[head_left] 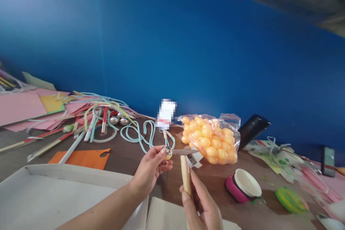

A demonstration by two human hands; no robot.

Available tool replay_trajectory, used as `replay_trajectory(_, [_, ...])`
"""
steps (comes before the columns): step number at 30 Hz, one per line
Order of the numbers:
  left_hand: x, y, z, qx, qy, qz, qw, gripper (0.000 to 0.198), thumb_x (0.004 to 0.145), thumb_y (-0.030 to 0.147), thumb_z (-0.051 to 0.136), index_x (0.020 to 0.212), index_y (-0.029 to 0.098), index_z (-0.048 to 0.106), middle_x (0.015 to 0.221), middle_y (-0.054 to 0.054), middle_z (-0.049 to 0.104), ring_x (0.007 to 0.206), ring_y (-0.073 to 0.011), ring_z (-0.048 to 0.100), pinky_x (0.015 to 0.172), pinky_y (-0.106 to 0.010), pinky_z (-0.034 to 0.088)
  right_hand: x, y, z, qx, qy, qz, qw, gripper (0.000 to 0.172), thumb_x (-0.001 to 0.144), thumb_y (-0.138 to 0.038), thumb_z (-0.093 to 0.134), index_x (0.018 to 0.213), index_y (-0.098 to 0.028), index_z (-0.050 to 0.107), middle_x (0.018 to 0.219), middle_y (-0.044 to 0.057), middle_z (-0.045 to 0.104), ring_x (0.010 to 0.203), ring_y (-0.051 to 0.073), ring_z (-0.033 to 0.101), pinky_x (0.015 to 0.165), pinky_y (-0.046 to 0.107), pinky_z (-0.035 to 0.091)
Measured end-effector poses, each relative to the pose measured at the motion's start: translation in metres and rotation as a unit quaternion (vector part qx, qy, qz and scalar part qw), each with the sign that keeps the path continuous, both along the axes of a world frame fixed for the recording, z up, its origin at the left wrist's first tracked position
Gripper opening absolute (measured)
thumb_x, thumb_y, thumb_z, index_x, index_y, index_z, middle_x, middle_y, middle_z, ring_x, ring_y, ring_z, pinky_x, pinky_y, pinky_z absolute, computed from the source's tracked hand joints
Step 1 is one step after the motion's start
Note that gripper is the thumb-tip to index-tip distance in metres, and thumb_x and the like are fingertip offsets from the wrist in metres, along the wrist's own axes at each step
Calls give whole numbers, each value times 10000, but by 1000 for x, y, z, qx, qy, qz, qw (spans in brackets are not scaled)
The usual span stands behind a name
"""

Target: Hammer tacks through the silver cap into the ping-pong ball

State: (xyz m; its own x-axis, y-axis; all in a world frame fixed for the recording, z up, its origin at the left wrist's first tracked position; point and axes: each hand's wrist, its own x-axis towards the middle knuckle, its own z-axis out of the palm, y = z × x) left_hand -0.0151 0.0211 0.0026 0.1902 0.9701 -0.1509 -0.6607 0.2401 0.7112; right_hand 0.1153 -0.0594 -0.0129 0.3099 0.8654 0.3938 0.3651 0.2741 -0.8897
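Between the thumb and fingers of my left hand [153,165] is a small shiny silver ball [168,152] with a yellowish lower side. My right hand [201,201] is closed around a pale wooden stick [185,172], held nearly upright with its top close to the ball. A thin grey pointed strip [185,152] spans from the ball past the top of the stick; what it is made of and whether it is attached cannot be made out. Just beyond my hands lies a clear plastic bag of orange balls [210,138].
A white tray [81,172] is at front left beside orange paper [81,158]. Coloured cords, sticks and several silver balls [118,119] pile up behind. To the right stand a pink-and-white cup [242,187], a black cylinder [253,129] and green tape [291,200]. A blue wall [172,43] borders the table.
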Motion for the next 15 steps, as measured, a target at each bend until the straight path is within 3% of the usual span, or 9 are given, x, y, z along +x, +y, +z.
replay_trajectory(6, [0, 0, -1, 5, 4, 1, 1000, 270, 709, 328, 674, 894, 160, 574, 753, -3, 582, 641, -108, 608, 603, -218, 505, 2, 1, 0, -7, -2, 3, 1000, 430, 776, -338, 576, 1175, -179, 596, 1172, 94, 633, 1028, 251, 610, 781, 242, 529])
replay_trajectory(15, [2, -1, 1, 12, 23, 6, 1000, 266, 722, 324, 661, 894, 154, 550, 770, -3, 570, 639, -108, 602, 601, -226, 501, 2, 1, 5, -7, 1, 2, 1000, 430, 773, -316, 592, 1174, -162, 599, 1166, 96, 636, 1017, 249, 616, 779, 241, 529])
